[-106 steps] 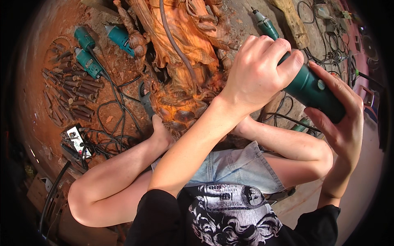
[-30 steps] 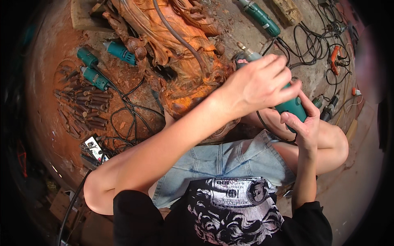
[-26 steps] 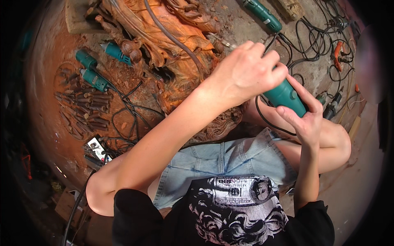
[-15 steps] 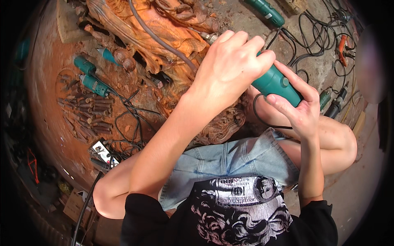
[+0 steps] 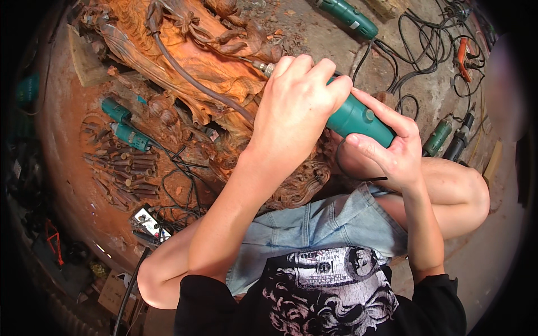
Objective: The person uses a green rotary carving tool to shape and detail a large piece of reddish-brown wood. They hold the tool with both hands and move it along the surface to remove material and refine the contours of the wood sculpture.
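Head view: left hand (image 5: 302,92) has its fingers wrapped around the front of a green power tool (image 5: 358,117); right hand (image 5: 395,148) grips its rear end. The tool's metal nose (image 5: 263,68) points at the orange carved wood (image 5: 134,42); contact cannot be confirmed. 2 smaller green tools (image 5: 130,136) lie beside brown rods (image 5: 126,175).

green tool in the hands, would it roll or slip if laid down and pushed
The tool would probably roll, being rounded, though its side knob might check it. Its smooth-looking casing may feel slightly slippery, and seems rigid enough to stay stiff.
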`<act>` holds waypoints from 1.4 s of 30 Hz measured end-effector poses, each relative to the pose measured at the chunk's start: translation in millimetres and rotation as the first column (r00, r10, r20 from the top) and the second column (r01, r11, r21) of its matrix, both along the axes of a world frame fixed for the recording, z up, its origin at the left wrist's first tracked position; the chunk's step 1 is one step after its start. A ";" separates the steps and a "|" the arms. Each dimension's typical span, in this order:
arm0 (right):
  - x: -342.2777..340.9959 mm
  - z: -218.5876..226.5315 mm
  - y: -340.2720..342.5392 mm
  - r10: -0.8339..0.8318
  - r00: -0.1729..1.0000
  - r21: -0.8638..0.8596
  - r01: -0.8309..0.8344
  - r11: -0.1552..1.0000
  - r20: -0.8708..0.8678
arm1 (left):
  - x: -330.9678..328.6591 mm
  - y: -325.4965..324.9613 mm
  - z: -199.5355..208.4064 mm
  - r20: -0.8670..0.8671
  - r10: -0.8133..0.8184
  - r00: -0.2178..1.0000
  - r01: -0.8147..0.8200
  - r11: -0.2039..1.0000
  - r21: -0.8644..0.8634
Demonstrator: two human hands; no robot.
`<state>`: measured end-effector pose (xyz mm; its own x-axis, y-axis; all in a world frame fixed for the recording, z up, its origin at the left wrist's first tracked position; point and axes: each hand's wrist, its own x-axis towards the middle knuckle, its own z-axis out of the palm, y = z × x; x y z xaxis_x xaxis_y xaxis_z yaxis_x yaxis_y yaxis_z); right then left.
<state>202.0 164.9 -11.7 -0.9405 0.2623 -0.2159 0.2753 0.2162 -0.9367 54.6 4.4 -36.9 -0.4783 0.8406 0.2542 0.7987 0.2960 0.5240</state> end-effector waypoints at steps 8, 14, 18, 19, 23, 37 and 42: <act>2.1 6.1 -3.6 -0.027 1.000 0.005 0.027 1.000 0.000 | -1.8 -0.7 -2.0 -0.001 -0.044 0.999 0.044 0.999 0.000; 4.4 21.0 -2.0 0.020 0.999 0.158 -0.013 0.987 -0.039 | 0.5 -2.3 -2.1 0.029 -0.076 0.997 0.073 0.995 0.070; -2.4 28.7 0.5 0.078 0.995 0.257 -0.059 0.965 -0.061 | -0.1 -2.9 -1.4 0.009 -0.034 0.999 0.033 0.994 0.108; -3.6 29.7 -0.3 0.073 0.996 0.257 -0.057 0.965 -0.055 | -0.5 -2.7 -1.4 0.012 -0.033 0.999 0.031 0.993 0.114; -2.9 35.2 -0.5 0.080 0.996 0.252 -0.084 0.964 0.028 | -0.7 -1.7 -2.7 0.019 -0.025 1.000 0.022 0.991 0.135; -3.6 40.5 -4.0 0.071 0.997 0.270 -0.080 0.960 0.043 | -0.1 1.3 -8.2 -0.022 -0.007 1.000 0.011 0.976 0.216; -3.2 42.1 -7.2 0.031 0.998 0.264 -0.045 0.964 0.057 | -1.3 2.2 -10.1 -0.017 -0.026 1.000 0.029 0.971 0.237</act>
<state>198.8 157.7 30.4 -0.9403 0.2807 -0.1925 0.3088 0.4659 -0.8292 53.3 6.6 -47.1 -0.4511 0.7684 0.4539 0.8122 0.1427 0.5656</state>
